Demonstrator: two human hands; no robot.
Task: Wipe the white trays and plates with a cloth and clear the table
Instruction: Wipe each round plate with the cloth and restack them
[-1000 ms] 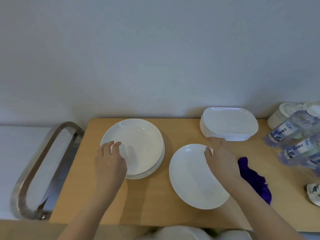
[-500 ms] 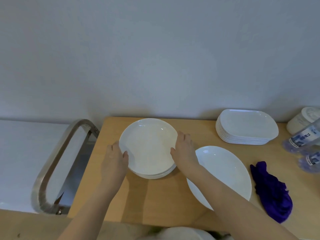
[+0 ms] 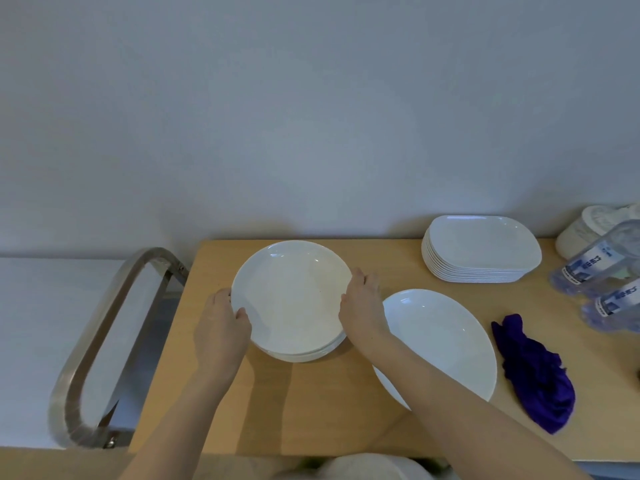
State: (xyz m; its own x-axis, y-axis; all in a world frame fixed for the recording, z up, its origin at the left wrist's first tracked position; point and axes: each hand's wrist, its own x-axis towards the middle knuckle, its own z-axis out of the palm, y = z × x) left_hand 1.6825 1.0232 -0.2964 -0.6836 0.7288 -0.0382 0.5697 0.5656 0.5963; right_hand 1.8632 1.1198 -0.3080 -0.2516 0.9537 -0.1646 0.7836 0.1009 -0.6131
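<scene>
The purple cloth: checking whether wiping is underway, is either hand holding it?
No, the purple cloth lies on the table, apart from both hands.

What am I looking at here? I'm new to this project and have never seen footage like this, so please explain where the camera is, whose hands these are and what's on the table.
There is no machine: a person works with bare hands, and the one camera sits on their head, looking forward and down. That is why both arms reach in from the bottom edge.

The left hand and right hand grip opposite rims of a stack of round white plates on a wooden table. Beside it lies a single oval white plate, partly under the right forearm. At the back is a stack of white trays. A crumpled purple cloth lies untouched to the right, near some water bottles. A metal handle shows at the left.
</scene>
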